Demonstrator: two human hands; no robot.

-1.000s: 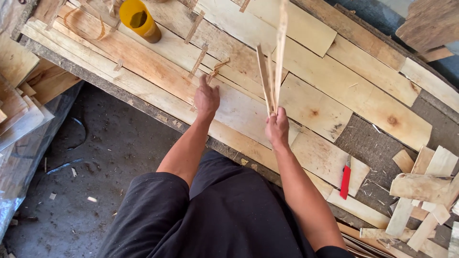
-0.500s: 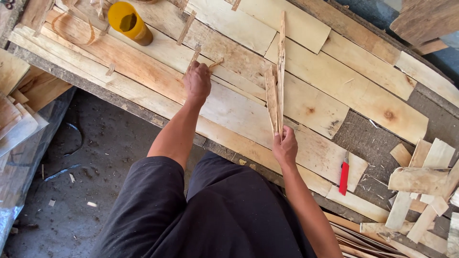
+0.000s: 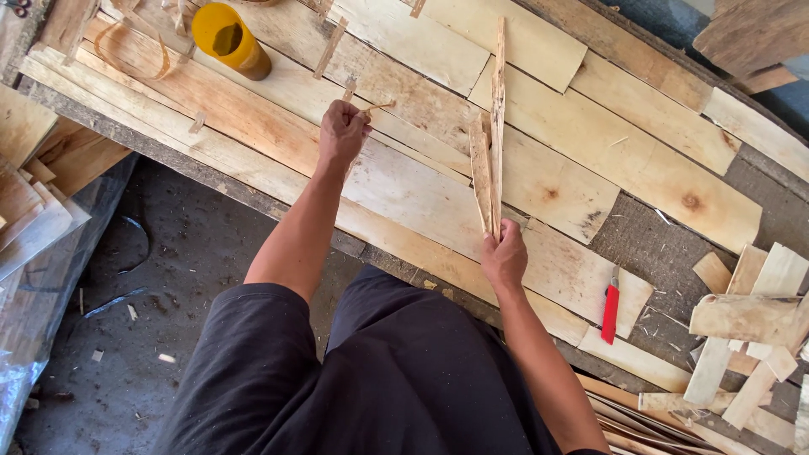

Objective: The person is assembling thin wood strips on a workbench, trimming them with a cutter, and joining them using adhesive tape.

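Observation:
My right hand [image 3: 504,255] grips the near ends of two thin wood strips [image 3: 491,135] that fan out away from me over the veneer sheets [image 3: 404,185] on the bench. My left hand [image 3: 341,132] is stretched forward and closed on a small wood sliver [image 3: 377,107] lying on the sheets. A yellow cup [image 3: 226,37] stands beyond it at the far left.
A red utility knife [image 3: 610,313] lies on the bench to the right of my right hand. A pile of wood offcuts [image 3: 750,329] sits at the right edge. More veneer scraps [image 3: 34,177] are stacked on the left over a dark floor.
My left hand has reached farther forward and taken the small sliver. My right hand has come down and back toward me with the strips.

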